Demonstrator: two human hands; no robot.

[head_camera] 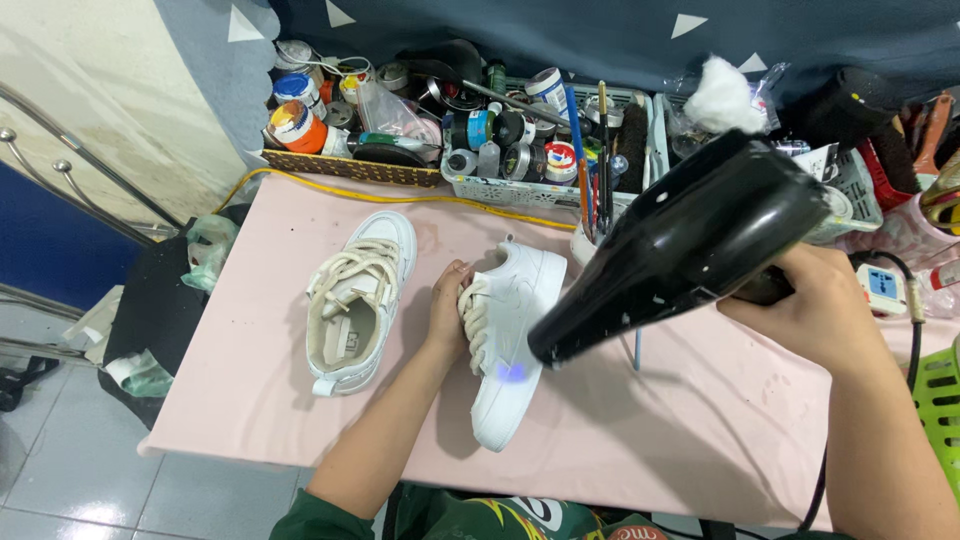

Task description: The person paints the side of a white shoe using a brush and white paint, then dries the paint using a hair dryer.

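My left hand [449, 303] grips a white sneaker [515, 340] by its laced top, tilting it on its side on the pink table [690, 420]. A bluish spot shows on the sneaker's side. My right hand [815, 300] holds a black hair dryer [690, 245] by the handle, its nozzle aimed at the sneaker's side, a short gap away. The second white sneaker [355, 300] with cream laces lies upright to the left, untouched.
Baskets [520, 190] crammed with paint pots, jars, brushes and tape line the table's far edge. A yellow cable [330, 185] runs along there. A cup of brushes [590, 235] stands behind the dryer. Green crate [940, 400] at right; tiled floor at left.
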